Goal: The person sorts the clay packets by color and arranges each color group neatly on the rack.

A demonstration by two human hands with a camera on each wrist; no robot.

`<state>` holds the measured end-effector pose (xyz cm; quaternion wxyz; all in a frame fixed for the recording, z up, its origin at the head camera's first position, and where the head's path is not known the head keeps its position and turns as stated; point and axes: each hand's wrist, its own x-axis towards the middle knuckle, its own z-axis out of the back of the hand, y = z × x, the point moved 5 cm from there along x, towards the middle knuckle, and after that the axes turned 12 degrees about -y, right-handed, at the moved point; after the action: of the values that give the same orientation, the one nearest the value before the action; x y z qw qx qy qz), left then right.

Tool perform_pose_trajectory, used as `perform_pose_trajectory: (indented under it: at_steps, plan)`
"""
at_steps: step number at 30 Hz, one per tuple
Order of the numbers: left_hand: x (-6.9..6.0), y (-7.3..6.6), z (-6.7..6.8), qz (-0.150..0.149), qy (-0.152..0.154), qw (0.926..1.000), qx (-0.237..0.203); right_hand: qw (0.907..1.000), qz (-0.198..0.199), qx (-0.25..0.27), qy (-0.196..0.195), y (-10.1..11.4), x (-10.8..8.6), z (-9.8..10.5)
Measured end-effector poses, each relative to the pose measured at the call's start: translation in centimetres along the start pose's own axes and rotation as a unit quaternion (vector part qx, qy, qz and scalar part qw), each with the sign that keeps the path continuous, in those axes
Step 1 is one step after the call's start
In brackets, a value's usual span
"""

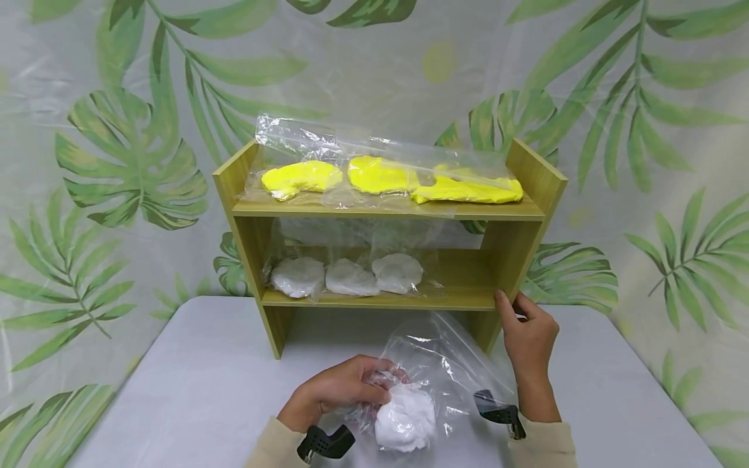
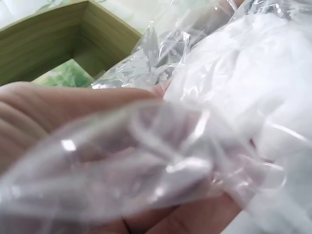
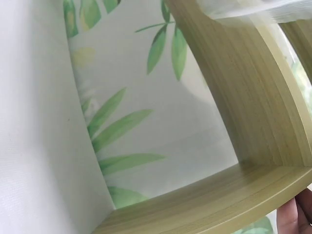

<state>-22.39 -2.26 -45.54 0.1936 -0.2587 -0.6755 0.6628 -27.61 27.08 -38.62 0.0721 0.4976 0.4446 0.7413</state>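
My left hand (image 1: 342, 390) holds a clear plastic bag (image 1: 450, 364) with a white, soft-looking lump (image 1: 405, 419) inside, low in front of a small wooden shelf (image 1: 517, 250). In the left wrist view, bag film covers part of the fingers (image 2: 73, 109) beside the white lump (image 2: 258, 63). The bag's upper part spreads rightward, its top end near the right wrist. My right hand (image 1: 531, 338) grips the front edge of the shelf's right side panel, thumb at the middle board's level. Only its fingertips (image 3: 288, 217) show in the right wrist view.
Bagged yellow lumps (image 1: 383, 175) lie on the shelf's top board. Bagged white lumps (image 1: 351, 278) sit left and centre on the middle board. The shelf stands on a white-covered table (image 1: 175, 390), before a leaf-patterned backdrop (image 1: 374, 78).
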Motion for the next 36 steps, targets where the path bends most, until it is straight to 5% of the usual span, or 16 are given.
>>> perform_pose_trajectory:
  at_steps: [11,23,36]
  plan:
    - [-1.2,-2.4,-0.3,-0.036,0.01,0.9991,0.021,1.0,0.0,0.001,0.006,-0.1,0.0,0.0]
    - [-2.9,-5.2,-1.7,-0.062,0.03,0.9976,-0.008,0.9999,-0.008,0.004,0.006,0.2,0.0,0.2]
    - [-2.6,-6.3,-0.7,-0.05,-0.123,0.9902,-0.043,0.9999,0.009,0.014,-0.004,-0.2,-0.1,0.1]
